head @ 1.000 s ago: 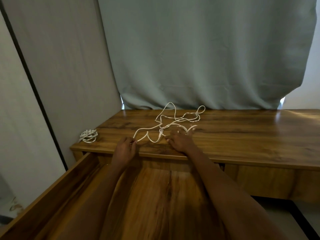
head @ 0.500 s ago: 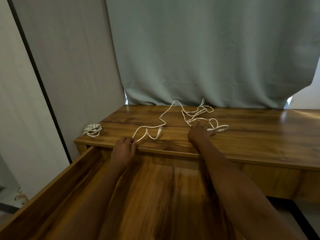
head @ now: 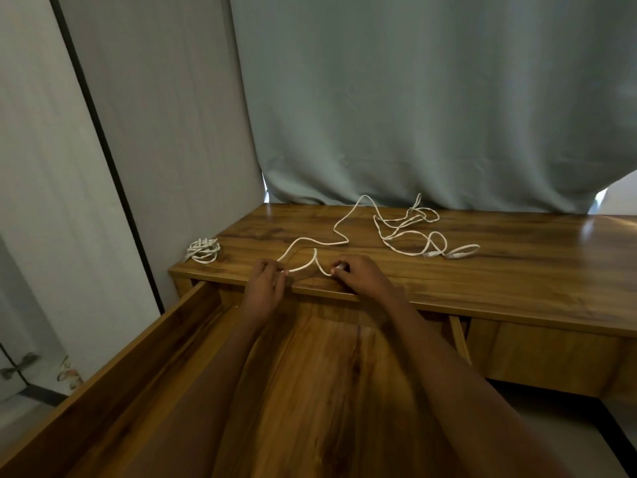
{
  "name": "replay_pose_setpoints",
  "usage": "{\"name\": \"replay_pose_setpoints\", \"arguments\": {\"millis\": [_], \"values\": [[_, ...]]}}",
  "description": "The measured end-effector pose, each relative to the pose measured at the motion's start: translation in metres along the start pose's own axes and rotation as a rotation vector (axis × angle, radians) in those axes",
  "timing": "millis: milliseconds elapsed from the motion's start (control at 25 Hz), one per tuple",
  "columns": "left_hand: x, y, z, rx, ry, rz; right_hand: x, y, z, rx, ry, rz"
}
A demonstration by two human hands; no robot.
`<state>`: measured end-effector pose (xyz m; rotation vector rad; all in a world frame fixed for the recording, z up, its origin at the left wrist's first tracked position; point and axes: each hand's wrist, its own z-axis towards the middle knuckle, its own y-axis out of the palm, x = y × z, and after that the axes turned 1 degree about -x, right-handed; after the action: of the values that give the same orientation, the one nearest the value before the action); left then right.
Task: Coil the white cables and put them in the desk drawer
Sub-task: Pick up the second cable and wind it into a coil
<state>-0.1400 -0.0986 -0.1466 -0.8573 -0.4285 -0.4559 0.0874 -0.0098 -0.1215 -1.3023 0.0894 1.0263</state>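
Note:
A long white cable (head: 344,236) lies loose across the wooden desk top (head: 517,270), with a tangle of loops (head: 410,225) toward the back and another cable end (head: 462,251) to the right. My left hand (head: 265,284) pinches the cable near the desk's front edge. My right hand (head: 362,274) pinches the cable's plug end a short way to the right, a small arc of cable rising between the two hands. A second white cable (head: 203,250), coiled into a small bundle, sits at the desk's left end. The open drawer (head: 144,367) extends below my forearms.
A grey-green curtain (head: 413,115) hangs behind the desk. A pale wall panel with a black strip (head: 103,150) stands to the left. A closed drawer front (head: 537,357) sits under the desk at the right.
My right hand left the tangle at the right and came back left to the plug end near the front edge. My left hand kept its pinch on the cable.

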Motion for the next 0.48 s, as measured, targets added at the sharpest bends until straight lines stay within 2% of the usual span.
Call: {"name": "replay_pose_setpoints", "arguments": {"millis": [120, 200, 320, 400, 480], "values": [[0.009, -0.006, -0.007, 0.100, -0.171, -0.013, -0.007, 0.009, -0.007, 0.064, 0.027, 0.072], [0.013, -0.005, -0.013, 0.095, -0.306, -0.030, -0.014, 0.011, -0.013, 0.107, 0.090, 0.202], [0.021, 0.003, -0.025, -0.118, -0.326, -0.198, -0.024, 0.015, -0.027, 0.172, 0.136, 0.322], [0.031, 0.005, -0.031, -0.239, -0.419, -0.457, -0.021, 0.017, -0.032, 0.249, 0.145, 0.169], [0.038, 0.008, -0.034, -0.255, -0.512, -0.593, -0.018, 0.013, -0.036, 0.262, 0.192, 0.097]]}}
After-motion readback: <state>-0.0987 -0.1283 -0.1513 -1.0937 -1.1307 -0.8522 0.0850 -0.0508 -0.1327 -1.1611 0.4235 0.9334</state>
